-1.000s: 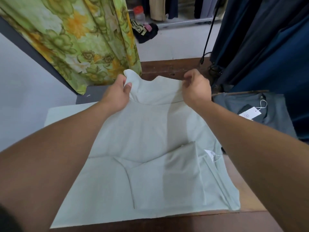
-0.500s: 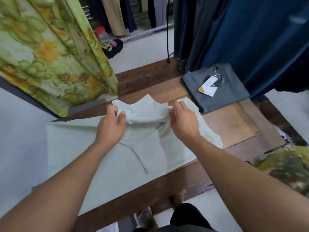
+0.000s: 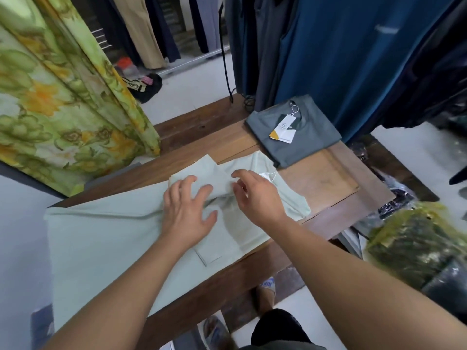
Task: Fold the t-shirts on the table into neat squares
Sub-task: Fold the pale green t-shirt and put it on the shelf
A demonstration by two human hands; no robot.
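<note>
the pale green t-shirt point(image 3: 106, 238) lies spread on the wooden table point(image 3: 326, 178). its left part hangs over the table's left edge. its far portion is folded back over itself into a flap point(image 3: 202, 170) whose corner points to the far side. a small white tag point(image 3: 265, 176) on a thin string lies on the shirt's right part, just beside the right hand.

the left hand point(image 3: 188, 213) lies palm down on the shirt at the foot of the flap, fingers straight and spread, pressing the cloth. the right hand point(image 3: 256, 195) is over the flap's right edge with its fingers loosely bent and apart, gripping nothing that shows. whether its fingertips touch the cloth i cannot tell. both bare forearms reach in from the near side.

at the far right of the table lies a grey t-shirt point(image 3: 310, 147), folded into a rectangle, with a white and yellow hang tag point(image 3: 283, 131) on top. its near corner is close to the pale shirt's far right corner, and i cannot tell if they touch. behind it hang dark blue garments point(image 3: 353, 59). a green and yellow floral curtain point(image 3: 63, 97) hangs at the left, by the table's far left end. right of the table sits a yellowish plastic bag point(image 3: 414, 246) with something dark inside. below the near table edge a foot in a sandal point(image 3: 266, 289) stands on the floor.
</note>
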